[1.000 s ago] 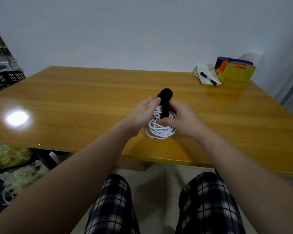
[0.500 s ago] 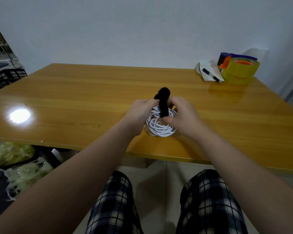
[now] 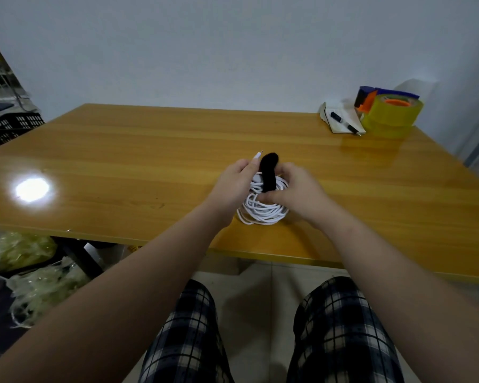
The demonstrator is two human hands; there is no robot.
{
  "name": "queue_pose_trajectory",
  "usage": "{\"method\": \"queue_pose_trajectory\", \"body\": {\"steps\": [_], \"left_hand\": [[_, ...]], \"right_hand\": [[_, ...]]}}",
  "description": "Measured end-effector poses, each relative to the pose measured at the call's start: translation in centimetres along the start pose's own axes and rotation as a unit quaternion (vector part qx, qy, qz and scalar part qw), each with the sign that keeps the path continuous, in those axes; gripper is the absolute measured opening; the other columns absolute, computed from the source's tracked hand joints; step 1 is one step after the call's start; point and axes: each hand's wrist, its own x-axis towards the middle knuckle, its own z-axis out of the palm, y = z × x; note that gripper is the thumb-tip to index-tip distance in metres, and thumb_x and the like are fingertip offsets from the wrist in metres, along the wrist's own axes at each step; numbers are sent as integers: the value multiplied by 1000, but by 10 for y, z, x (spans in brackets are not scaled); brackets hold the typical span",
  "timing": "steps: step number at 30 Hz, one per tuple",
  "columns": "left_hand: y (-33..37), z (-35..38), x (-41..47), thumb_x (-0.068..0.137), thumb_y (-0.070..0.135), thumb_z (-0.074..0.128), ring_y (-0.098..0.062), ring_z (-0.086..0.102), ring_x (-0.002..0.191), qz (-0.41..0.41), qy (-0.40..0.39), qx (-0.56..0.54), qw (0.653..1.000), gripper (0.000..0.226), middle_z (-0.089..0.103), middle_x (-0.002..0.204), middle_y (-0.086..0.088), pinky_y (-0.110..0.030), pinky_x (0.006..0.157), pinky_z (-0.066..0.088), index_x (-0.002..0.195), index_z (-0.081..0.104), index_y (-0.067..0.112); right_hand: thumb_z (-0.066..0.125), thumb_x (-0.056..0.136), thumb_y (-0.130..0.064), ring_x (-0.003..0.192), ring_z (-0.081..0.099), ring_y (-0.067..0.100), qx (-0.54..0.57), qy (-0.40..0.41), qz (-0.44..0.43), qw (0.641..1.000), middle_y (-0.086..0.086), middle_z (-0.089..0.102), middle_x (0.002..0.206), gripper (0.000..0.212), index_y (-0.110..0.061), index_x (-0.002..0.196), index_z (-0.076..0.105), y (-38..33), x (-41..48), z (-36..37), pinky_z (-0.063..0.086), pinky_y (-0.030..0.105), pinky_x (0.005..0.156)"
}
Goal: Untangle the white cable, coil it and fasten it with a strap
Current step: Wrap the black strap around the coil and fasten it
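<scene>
- The cable [image 3: 262,208] sits as a white coil on the tabletop [image 3: 138,150], near the front edge at 6 o'clock and between the two hands.
- The coil lies roughly flat, with its loops stacked loosely and its near rim at 6 o'clock.
- The plug [image 3: 258,155] sticks out above the left fingers [image 3: 249,168] and points toward 1 o'clock.
- The strap [image 3: 268,172] is black, and its long axis runs from 12 to 6 o'clock across the far half of the coil. Its rounded far end rises above the hands.
- The left hand [image 3: 237,182] has its fingers curled round the coil's 9 o'clock side.
- The right hand [image 3: 297,189] pinches the near end of the strap against the coil, thumb at the coil's middle and fingers curled at 3 o'clock.
- At 2 o'clock, in the far corner, a dispenser [image 3: 371,99] holds a roll of yellowish tape [image 3: 391,117]. Just beside it a pen [image 3: 343,123] lies on a notebook [image 3: 333,117].
- At 9 o'clock, off the tabletop, stands a black crate [image 3: 13,128]; I cannot tell what is in it.
- On the floor at 8 o'clock, bags [image 3: 25,251] hold pale greenish stuff.
</scene>
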Motion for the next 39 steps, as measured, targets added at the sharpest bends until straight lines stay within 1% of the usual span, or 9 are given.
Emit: {"method": "queue_pose_trajectory", "body": {"steps": [3,7,11,14,18,23,31,36,39], "left_hand": [[2,0,6,99,39,38,-15,56,100,-55,-14,36,998,32,58,106,1,-30,79,45,110,57,15],[8,-6,2,103,33,30,-19,46,100,-51,-34,111,992,34,53,114,-3,-30,77,36,119,50,12],[8,-8,2,104,39,22,-18,30,139,-32,-90,99,991,49,33,152,-2,-28,103,25,146,34,17],[7,-7,6,102,29,33,-18,51,109,-69,-29,74,995,29,56,120,-1,-28,82,40,117,55,16],[0,-3,3,99,19,37,-11,38,68,-18,29,69,997,14,37,76,3,-10,46,32,91,43,9],[2,-3,-2,97,17,38,-13,35,66,-9,46,27,999,12,40,78,-2,-28,57,28,90,45,12],[3,-15,-10,94,37,54,-6,58,79,20,-119,113,986,23,62,90,2,-15,63,46,92,47,15],[4,-22,-7,89,19,64,-23,60,88,77,-135,197,968,29,63,99,-13,-35,75,49,105,46,3],[2,-23,-7,89,17,64,-25,59,84,99,-109,164,975,23,62,90,-11,-39,73,47,99,48,4]], "right_hand": [[79,71,-10,89,65,29,50,12,-44,998,11,64,100,66,-28,118,37,2,-4,5,51,36,65],[76,74,-5,114,54,4,71,-35,-97,992,-6,55,121,106,-61,135,9,5,-6,3,48,18,87],[75,76,-8,127,42,6,14,-32,-123,992,-2,47,139,87,-33,145,28,10,-2,7,32,-2,88],[77,75,-13,127,45,14,-4,1,-106,994,2,49,139,81,-22,144,34,11,1,12,31,10,92],[79,73,-17,129,44,16,-24,20,-97,995,2,48,141,82,-19,143,36,7,4,13,31,15,93],[78,74,-15,133,36,14,0,14,-109,994,-2,40,146,88,-26,145,27,3,-1,12,29,16,94],[72,79,-9,133,41,18,12,-67,-99,993,2,39,147,85,-22,147,25,12,1,7,40,36,106],[70,79,-14,115,49,20,-89,-44,-110,989,7,49,126,70,-16,141,38,6,6,4,40,24,89],[69,82,-21,101,43,15,-101,-65,-86,989,4,33,112,54,-15,131,47,2,7,-1,35,19,83]]}}
